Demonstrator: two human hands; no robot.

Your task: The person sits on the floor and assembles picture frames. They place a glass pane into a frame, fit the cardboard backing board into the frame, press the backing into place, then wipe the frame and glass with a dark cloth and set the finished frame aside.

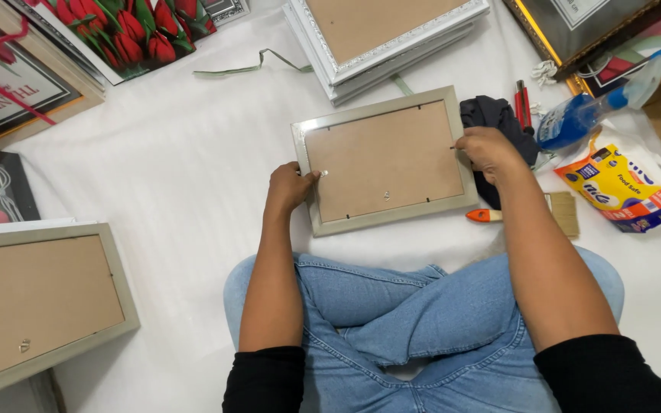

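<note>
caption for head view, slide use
Seated person's left hand and right hand press opposite edges of a face-down grey-framed picture frame on white sheet.

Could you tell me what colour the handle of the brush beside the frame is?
The brush handle is orange, seen in the head view.

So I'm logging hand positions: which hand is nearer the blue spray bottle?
Right. The right hand rests on the picture frame's right edge, close to the blue spray bottle; the left hand grips the frame's far left edge.

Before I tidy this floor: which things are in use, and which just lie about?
In use: grey picture frame, face down, left hand and right hand on its edges.

Lying about: spray bottle, brush, dark cloth, red cutter, yellow packet, white frame stack.
</note>
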